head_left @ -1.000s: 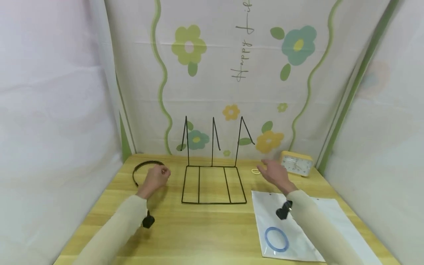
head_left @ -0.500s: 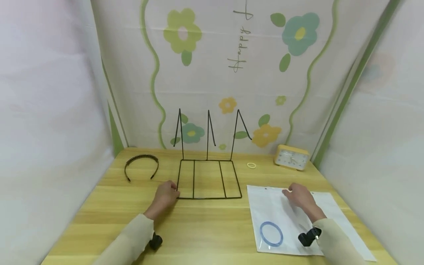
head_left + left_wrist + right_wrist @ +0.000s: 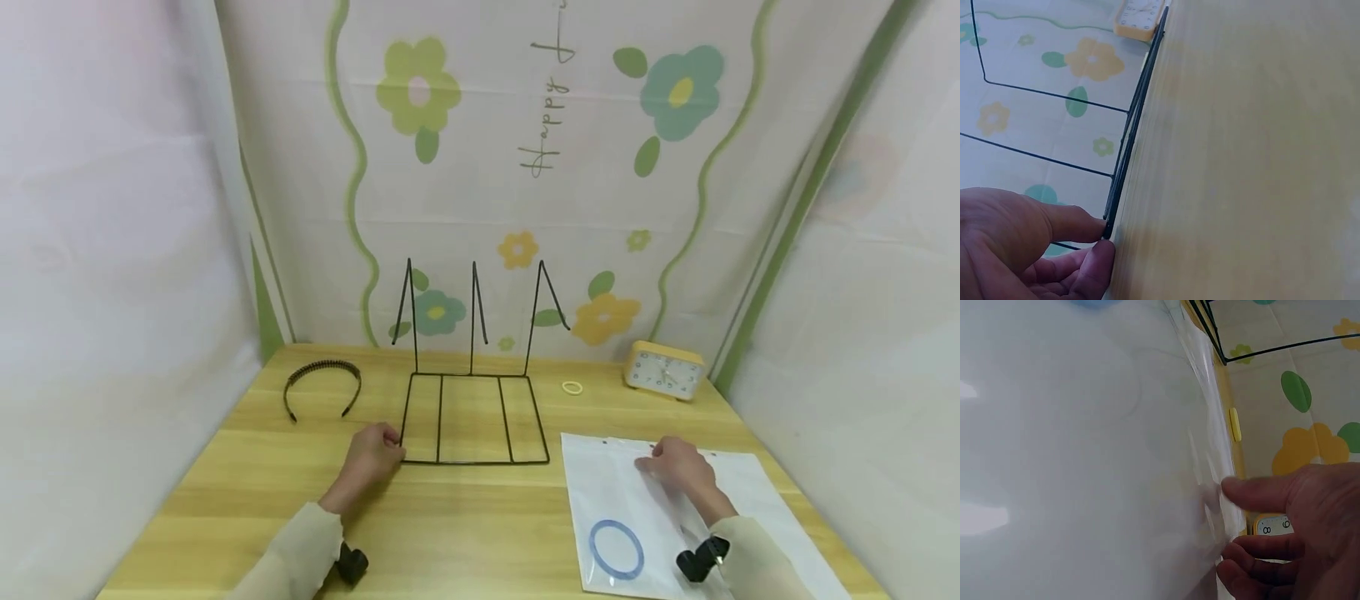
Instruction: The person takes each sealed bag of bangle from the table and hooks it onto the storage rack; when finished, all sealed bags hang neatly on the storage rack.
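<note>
A black wire rack [image 3: 472,462] stands mid-table, with a flat base and three bent prongs upright at the back. At its front left corner, my left hand [image 3: 372,454] pinches the base wire; the left wrist view shows thumb and forefinger on either side of the wire end [image 3: 1108,228]. My right hand [image 3: 681,467] is over the far part of a glossy white plastic sheet [image 3: 750,492], thumb and fingers apart. In the right wrist view its fingertips [image 3: 1230,565] are right at the sheet's edge. A blue ring [image 3: 640,560] lies at the sheet's near left.
Behind the left hand lies a dark, ridged headband [image 3: 322,365]. A small pale yellow ring [image 3: 572,388] is right of the rack, and a yellow alarm clock [image 3: 663,371] stands at the back right. Flower-printed white cloth [image 3: 480,192] encloses the table's back and sides.
My left hand has come from beside the headband to the rack's front left corner and pinches it. My right hand has drawn back from near the clock to over the white sheet.
</note>
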The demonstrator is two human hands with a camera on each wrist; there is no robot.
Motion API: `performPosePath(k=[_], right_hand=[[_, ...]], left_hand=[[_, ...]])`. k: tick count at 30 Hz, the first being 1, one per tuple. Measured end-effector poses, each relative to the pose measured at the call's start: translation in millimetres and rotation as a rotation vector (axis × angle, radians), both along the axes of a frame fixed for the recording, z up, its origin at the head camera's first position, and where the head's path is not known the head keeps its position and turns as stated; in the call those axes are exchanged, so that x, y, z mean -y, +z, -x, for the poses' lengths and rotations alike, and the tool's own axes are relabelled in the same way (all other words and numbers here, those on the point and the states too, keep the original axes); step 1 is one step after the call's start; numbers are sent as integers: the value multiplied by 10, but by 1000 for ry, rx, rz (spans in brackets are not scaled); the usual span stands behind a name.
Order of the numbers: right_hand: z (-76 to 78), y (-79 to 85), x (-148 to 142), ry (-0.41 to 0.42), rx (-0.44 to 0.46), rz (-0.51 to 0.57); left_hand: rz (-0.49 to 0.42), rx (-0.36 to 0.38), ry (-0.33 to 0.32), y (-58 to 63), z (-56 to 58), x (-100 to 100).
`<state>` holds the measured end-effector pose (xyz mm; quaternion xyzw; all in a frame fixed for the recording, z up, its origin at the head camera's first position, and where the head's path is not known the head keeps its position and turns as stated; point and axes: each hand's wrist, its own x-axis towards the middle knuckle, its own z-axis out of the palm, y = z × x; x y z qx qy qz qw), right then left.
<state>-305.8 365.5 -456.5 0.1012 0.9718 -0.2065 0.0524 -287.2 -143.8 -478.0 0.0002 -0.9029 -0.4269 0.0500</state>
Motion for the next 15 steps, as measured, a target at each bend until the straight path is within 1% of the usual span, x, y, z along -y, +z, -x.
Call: performPosePath(k=[3, 5, 10, 15], right_hand=[[-13, -36, 28, -3, -19, 9], [-13, -63, 33, -7, -38, 49], [-7, -118, -18, -36, -65, 207], [-43, -105, -86, -59, -101, 344]], left_hand=[[11, 5, 20, -33, 1, 8], [19, 5, 35, -44, 5, 14], [11, -10, 23, -37, 8, 5], [8, -1, 18, -35, 0, -12]])
